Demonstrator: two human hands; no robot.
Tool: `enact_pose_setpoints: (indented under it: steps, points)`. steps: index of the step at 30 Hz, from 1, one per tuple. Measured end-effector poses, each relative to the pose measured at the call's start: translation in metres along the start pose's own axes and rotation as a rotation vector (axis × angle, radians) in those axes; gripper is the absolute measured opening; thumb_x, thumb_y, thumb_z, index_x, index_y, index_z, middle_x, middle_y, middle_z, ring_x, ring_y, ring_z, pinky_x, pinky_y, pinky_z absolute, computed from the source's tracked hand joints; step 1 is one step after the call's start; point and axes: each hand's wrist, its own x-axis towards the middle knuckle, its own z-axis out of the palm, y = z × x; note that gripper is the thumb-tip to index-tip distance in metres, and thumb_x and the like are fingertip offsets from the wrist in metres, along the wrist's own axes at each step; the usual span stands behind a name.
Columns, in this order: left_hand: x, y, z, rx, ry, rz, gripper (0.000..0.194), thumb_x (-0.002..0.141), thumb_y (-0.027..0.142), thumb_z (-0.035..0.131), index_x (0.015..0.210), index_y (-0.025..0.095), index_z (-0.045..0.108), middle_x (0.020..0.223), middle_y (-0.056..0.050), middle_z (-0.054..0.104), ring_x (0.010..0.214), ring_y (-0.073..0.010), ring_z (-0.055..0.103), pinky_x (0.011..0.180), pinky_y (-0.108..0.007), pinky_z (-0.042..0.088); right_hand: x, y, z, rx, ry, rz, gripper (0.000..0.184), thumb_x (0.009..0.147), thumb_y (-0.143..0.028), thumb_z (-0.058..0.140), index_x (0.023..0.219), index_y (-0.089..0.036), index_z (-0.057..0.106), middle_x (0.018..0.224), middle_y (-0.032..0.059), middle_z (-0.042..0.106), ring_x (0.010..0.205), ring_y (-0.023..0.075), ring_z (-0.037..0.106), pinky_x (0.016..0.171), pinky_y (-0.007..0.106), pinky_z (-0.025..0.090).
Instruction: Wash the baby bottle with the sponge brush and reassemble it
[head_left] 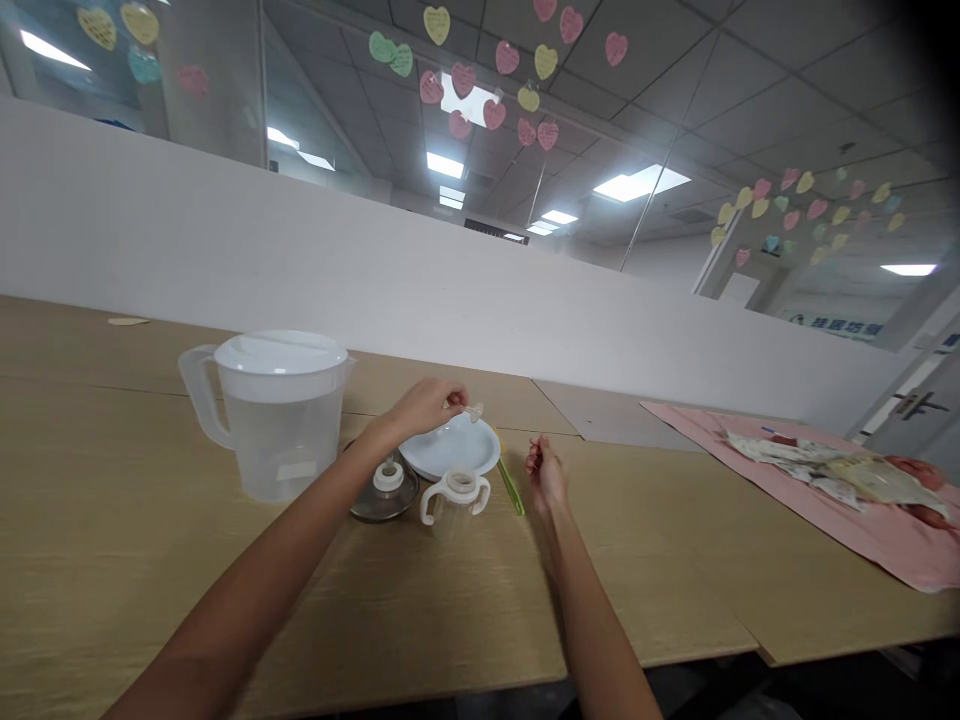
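Observation:
My left hand (433, 407) is closed on a small translucent piece (474, 411), held over the white bowl (450, 455); its exact kind is too small to tell. My right hand (547, 474) is over the table to the right of the bowl, fingers curled together; what they hold, if anything, is hidden. In front of the bowl stands a clear baby bottle (454, 515) with a white two-handled collar and an open top. A white ring with a clear nipple (388, 476) lies on a round metal dish (382, 507). Beside the bowl lies a slim green tool (512, 487).
A large lidded plastic pitcher (281, 420) stands to the left, near my left forearm. On the right, a pink cloth (840, 520) bears a printed bag. A white wall (375, 265) with glass above borders the wooden table (420, 620).

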Motion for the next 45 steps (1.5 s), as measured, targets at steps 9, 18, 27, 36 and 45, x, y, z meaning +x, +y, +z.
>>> enact_pose_setpoints:
  steps: [9,18,27,36,45]
  points:
    - [0.000,0.001,0.007,0.011,0.013,0.042,0.014,0.074,0.018,0.048,0.078,0.016,0.062,0.079,-0.002,0.066,0.073,-0.0132,0.059,0.066,-0.021,0.040,-0.001,-0.001,0.002,0.029,-0.011,-0.002,0.029,0.059,-0.040,0.067,0.064,-0.013,0.058,0.048,-0.0070,0.044,0.040,0.0023,0.034,0.035,0.016,0.024]
    - [-0.001,0.007,0.010,0.021,-0.031,0.047,0.017,0.076,0.019,0.049,0.083,0.016,0.064,0.086,-0.003,0.067,0.079,-0.0140,0.060,0.070,-0.021,0.041,-0.006,-0.001,0.007,0.010,-0.057,-0.017,0.032,0.054,-0.042,0.070,0.062,-0.013,0.059,0.049,-0.0061,0.046,0.041,0.0025,0.035,0.036,0.016,0.025]
    - [-0.001,0.012,0.009,0.125,-0.024,0.039,0.020,0.079,0.023,0.047,0.087,0.018,0.064,0.090,-0.003,0.066,0.082,-0.0152,0.059,0.072,-0.023,0.040,-0.013,0.001,0.014,-0.017,-0.180,0.032,0.030,0.057,-0.041,0.069,0.064,-0.013,0.060,0.049,-0.0056,0.047,0.040,0.0021,0.034,0.035,0.015,0.025]
    - [-0.001,0.016,0.014,0.195,-0.027,0.039,0.022,0.080,0.022,0.045,0.089,0.020,0.064,0.091,-0.003,0.066,0.083,-0.0174,0.059,0.069,-0.024,0.040,-0.015,0.004,0.014,-0.051,-0.304,0.052,0.032,0.057,-0.043,0.070,0.065,-0.014,0.062,0.054,-0.0036,0.052,0.040,0.0023,0.034,0.035,0.016,0.025]
    - [0.001,0.018,0.019,0.155,-0.032,0.083,0.022,0.079,0.019,0.044,0.089,0.020,0.064,0.089,-0.004,0.066,0.081,-0.0166,0.059,0.068,-0.024,0.040,-0.018,0.006,0.015,-0.083,-0.380,0.079,0.030,0.059,-0.041,0.069,0.071,-0.014,0.065,0.055,-0.0033,0.053,0.040,0.0027,0.032,0.037,0.016,0.025]
